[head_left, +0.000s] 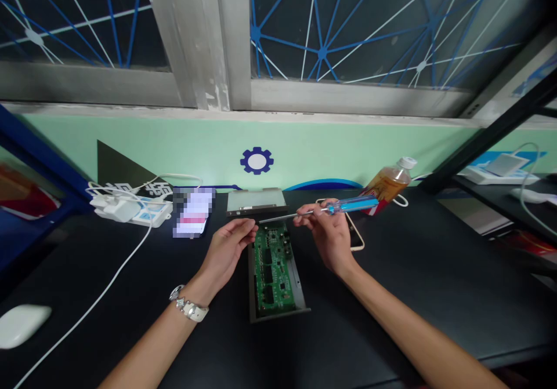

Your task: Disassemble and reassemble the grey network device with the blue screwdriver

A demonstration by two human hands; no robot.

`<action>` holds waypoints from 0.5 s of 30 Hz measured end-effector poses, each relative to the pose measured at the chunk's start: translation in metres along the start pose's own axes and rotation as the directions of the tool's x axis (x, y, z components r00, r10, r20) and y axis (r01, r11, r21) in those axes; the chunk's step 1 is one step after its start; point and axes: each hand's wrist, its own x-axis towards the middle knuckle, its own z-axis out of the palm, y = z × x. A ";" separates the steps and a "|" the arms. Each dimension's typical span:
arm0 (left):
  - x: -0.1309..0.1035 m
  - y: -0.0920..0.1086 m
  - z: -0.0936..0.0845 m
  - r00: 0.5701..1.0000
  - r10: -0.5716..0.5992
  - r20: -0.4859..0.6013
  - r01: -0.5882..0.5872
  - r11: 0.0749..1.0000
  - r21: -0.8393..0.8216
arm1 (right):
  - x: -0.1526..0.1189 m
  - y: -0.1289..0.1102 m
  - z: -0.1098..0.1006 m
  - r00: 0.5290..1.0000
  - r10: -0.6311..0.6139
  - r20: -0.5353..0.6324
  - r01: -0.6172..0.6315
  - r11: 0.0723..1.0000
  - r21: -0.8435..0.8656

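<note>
My right hand point(333, 235) is closed round a screwdriver point(354, 204) with a clear blue handle. Its metal shaft points left, level above the far end of a green circuit board point(276, 273). The board lies in a shallow metal case point(300, 287) on the black desk. At the shaft's tip, my left hand point(232, 241) pinches with thumb and fingers; what they hold, if anything, is too small to make out. A watch with a white strap is on the left wrist. Behind the case lies a flat metal cover point(256, 202).
Left of the cover lies a lit phone point(194, 212), beside a white power strip point(150, 211) with cables. A drink bottle point(389, 183) and another phone point(357, 232) are behind my right hand. A white mouse point(24, 325) sits at the left on the black desk point(143, 296).
</note>
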 end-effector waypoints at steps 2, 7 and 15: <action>-0.001 0.000 0.001 1.000 0.014 0.002 -0.014 1.000 0.003 | 0.001 0.000 0.000 1.000 -0.002 0.007 0.002 1.000 -0.006; -0.001 -0.003 0.001 0.996 0.081 0.037 -0.086 0.986 0.140 | 0.010 -0.006 0.004 0.999 -0.011 0.048 0.016 0.995 -0.101; -0.008 -0.003 0.001 0.780 0.462 0.422 -0.570 0.243 0.785 | 0.056 -0.030 0.026 0.974 -0.055 0.219 0.167 0.830 -0.532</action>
